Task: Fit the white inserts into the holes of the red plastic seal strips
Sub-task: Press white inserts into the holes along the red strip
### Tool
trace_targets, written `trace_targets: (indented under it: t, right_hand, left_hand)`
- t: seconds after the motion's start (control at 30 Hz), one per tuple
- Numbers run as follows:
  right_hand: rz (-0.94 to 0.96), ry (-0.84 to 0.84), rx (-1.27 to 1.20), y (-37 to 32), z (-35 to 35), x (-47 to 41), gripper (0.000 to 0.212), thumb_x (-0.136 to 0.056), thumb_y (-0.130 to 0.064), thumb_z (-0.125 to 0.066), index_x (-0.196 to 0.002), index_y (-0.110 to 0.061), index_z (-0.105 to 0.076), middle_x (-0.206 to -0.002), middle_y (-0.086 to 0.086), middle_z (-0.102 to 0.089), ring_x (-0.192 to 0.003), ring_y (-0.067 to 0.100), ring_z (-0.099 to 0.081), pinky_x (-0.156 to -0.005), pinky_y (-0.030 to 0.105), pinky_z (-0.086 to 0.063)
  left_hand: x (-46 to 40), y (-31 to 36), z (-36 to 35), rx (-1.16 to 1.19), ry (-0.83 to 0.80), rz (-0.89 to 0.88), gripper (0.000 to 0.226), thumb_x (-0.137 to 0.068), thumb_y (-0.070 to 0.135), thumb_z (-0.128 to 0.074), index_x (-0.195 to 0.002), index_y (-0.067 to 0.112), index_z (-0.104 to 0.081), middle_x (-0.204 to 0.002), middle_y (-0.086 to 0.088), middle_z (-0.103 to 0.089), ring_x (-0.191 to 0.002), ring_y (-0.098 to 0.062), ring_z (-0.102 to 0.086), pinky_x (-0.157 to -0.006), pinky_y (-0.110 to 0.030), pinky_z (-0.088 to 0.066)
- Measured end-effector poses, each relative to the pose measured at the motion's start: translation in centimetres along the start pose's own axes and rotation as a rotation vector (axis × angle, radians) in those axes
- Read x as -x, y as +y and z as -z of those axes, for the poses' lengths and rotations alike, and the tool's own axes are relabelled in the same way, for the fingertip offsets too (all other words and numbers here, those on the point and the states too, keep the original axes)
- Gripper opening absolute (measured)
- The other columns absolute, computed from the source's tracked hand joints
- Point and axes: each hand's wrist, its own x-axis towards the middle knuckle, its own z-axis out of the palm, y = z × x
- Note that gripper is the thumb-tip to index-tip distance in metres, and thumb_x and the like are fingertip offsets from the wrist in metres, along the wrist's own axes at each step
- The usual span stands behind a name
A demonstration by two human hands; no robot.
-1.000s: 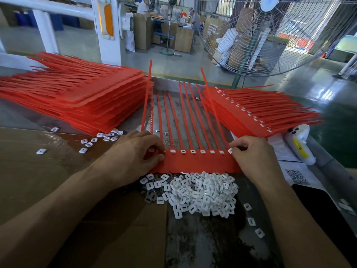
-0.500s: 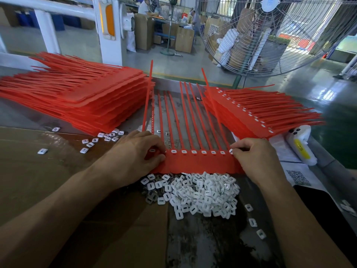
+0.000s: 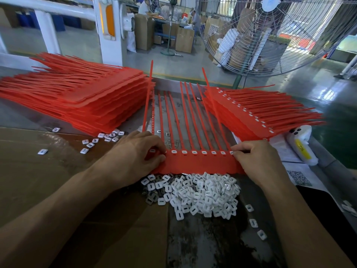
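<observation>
Red strip sheet [image 3: 201,163] lies flat on the desk [image 3: 38,171], unmoved over the last second. Left hand [image 3: 135,153] still pinches an insert [image 3: 152,151] at the left end; right hand [image 3: 257,159] still grips the right end. Middle holes show white, so this row looks nearly filled; loose inserts [image 3: 201,192] are heaped just in front.

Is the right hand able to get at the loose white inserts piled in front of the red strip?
Probably yes: the pile of white inserts lies uncovered just beside the right hand, with nothing between them.
</observation>
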Motion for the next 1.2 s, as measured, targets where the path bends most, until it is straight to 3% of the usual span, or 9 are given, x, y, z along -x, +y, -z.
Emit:
trace_targets:
  t: [0.13,0.33,0.63,1.03,1.2]
  right_hand:
    - [-0.038,0.023,0.018,-0.1,0.1,0.1,0.017,-0.094,-0.020,-0.065,-0.099,-0.025,-0.081,-0.083,-0.017,-0.067,-0.081,0.007,-0.061,-0.073,0.031,-0.049]
    - [-0.119,0.023,0.081,-0.7,0.2,0.1,0.027,-0.096,-0.038,-0.064,-0.085,-0.017,-0.077,-0.079,0.002,-0.070,-0.083,0.029,-0.065,-0.081,0.046,-0.056]
    - [-0.167,0.013,0.049,-1.1,-0.2,-0.1,0.026,-0.093,-0.039,-0.069,-0.089,-0.015,-0.077,-0.082,0.003,-0.072,-0.087,0.028,-0.066,-0.081,0.046,-0.056]
    - [-0.135,-0.006,0.068,-1.3,-0.3,-0.5,0.031,-0.093,-0.028,-0.067,-0.076,-0.003,-0.073,-0.066,0.013,-0.068,-0.069,0.031,-0.065,-0.070,0.047,-0.057]
    - [-0.167,-0.007,-0.105,-0.5,0.0,-0.3,0.029,-0.094,-0.035,-0.068,-0.076,-0.013,-0.076,-0.074,0.006,-0.074,-0.077,0.023,-0.070,-0.076,0.042,-0.057]
  left_hand:
    - [0.0,0.0,0.0,-0.001,-0.009,0.003,0.030,-0.091,0.052,-0.054,-0.117,0.040,-0.063,-0.116,0.020,-0.057,-0.114,-0.004,-0.048,-0.103,-0.035,-0.044]
    - [0.1,-0.1,0.0,0.004,0.005,-0.010,0.028,-0.092,0.052,-0.055,-0.116,0.040,-0.063,-0.114,0.021,-0.057,-0.114,-0.004,-0.048,-0.103,-0.037,-0.044]
    - [0.1,0.0,0.1,0.013,0.001,-0.006,0.030,-0.090,0.053,-0.054,-0.115,0.040,-0.063,-0.113,0.021,-0.057,-0.113,-0.004,-0.048,-0.102,-0.038,-0.045]
    - [0.1,0.1,0.2,0.017,-0.007,-0.003,0.034,-0.088,0.055,-0.051,-0.115,0.039,-0.064,-0.113,0.020,-0.058,-0.112,-0.005,-0.049,-0.102,-0.038,-0.045]
    - [0.1,0.0,0.1,0.019,-0.004,0.001,0.033,-0.088,0.056,-0.051,-0.115,0.041,-0.063,-0.114,0.021,-0.058,-0.113,-0.004,-0.049,-0.102,-0.037,-0.045]
